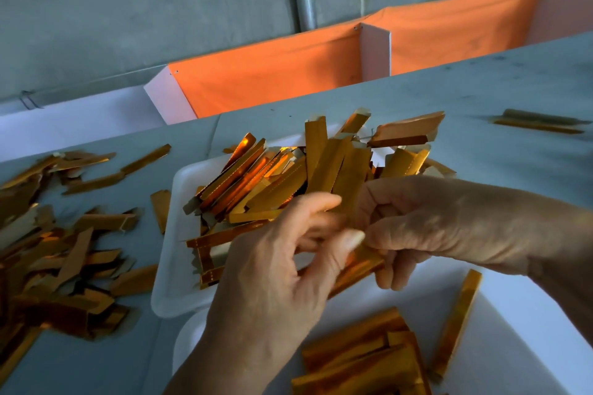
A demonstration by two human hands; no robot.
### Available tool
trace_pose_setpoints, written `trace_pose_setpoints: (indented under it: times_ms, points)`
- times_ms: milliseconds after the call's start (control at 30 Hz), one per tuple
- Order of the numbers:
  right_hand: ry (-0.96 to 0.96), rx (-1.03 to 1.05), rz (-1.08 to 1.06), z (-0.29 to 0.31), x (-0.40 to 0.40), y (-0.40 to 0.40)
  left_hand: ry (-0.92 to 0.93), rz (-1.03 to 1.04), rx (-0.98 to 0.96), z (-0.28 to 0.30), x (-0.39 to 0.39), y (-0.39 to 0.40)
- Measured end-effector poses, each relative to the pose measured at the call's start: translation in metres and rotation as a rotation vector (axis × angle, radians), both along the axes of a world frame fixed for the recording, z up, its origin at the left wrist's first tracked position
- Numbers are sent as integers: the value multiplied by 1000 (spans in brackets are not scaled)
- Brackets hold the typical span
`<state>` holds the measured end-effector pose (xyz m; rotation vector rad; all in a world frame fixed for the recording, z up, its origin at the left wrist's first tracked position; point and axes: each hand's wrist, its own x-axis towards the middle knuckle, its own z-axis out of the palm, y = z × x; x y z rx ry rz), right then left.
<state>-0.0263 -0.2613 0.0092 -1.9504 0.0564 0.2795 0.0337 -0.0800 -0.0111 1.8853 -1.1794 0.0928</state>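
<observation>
**Near tray stacked; both hands on one gold strip**

Stacked strips [356,353] lie in the near white tray [513,314] at the bottom of the frame, with a lone strip [455,321] against its rim at lower right. Just above, at centre, the left hand [282,266] and right hand [433,224] meet on the held strip [365,261]. Left thumb and fingers pinch it, and the right fingers curl round its other end. Behind is the far tray [167,266], heaped with a loose pile [256,176]. Scattered strips [64,250] cover the desk [481,90] at left.

Judgement: the held strip looks like thin foil-faced card. It should be very light, slick on the gold face and easily creased. Pinch it lightly by the edges near the ends.
</observation>
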Motion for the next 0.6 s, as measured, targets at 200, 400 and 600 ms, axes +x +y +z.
trace_pose_setpoints:
  times_ms: [200, 400, 600]
  points:
    - [22, -281, 52, -8, -8, 8, -76, 274, -56, -9, 14, -1]
    - [-282, -221, -186, -9, -6, 18, -60, 399, 21, -17, 19, -1]
    - [-424, -379, -325, -15, 0, 31, -52, 434, 112, -19, 17, 0]
